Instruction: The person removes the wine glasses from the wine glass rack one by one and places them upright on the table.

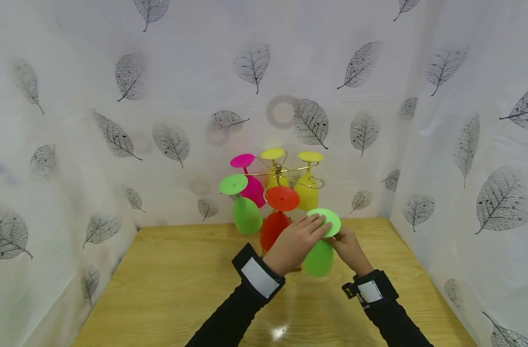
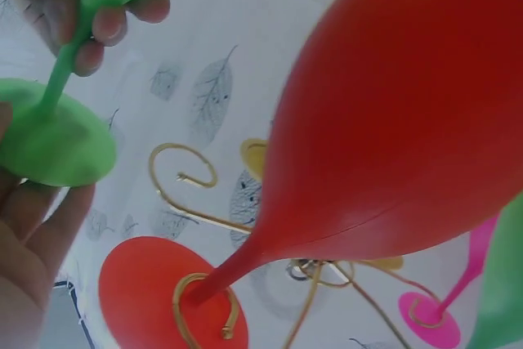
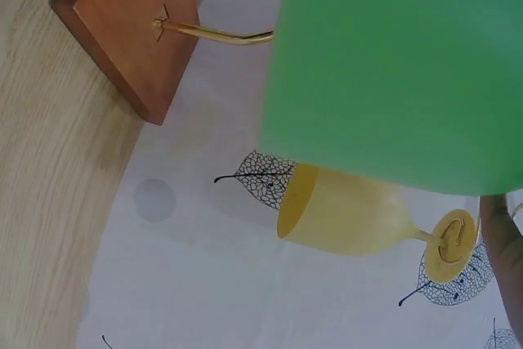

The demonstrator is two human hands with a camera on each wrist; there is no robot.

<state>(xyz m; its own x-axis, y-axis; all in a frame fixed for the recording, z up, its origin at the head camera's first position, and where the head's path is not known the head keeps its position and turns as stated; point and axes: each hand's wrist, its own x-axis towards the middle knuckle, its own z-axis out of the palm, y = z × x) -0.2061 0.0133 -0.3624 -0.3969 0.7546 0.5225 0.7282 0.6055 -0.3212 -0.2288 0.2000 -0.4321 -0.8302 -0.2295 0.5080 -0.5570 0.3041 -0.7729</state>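
A bright green plastic goblet (image 1: 318,260) hangs bowl down at the front right of a gold wire goblet rack (image 1: 278,169). My left hand (image 1: 294,243) holds the rim of its round foot (image 2: 61,145), fingers lying across it. Around the stem and upper bowl curl the fingers of my right hand (image 1: 350,248), with the palm partly hidden. Just left of this goblet, a red goblet (image 1: 274,230) hangs upside down, its foot resting in a wire curl. In the left wrist view, the green foot appears apart from the nearest free wire curl (image 2: 184,173).
Two yellow goblets (image 1: 307,193), a pink goblet (image 1: 254,190) and another green goblet (image 1: 246,216) hang around the rack. Its brown wooden base (image 3: 135,30) stands on the wood-grain table (image 1: 181,270). A leaf-print curtain (image 1: 203,72) surrounds the table behind and at both sides.
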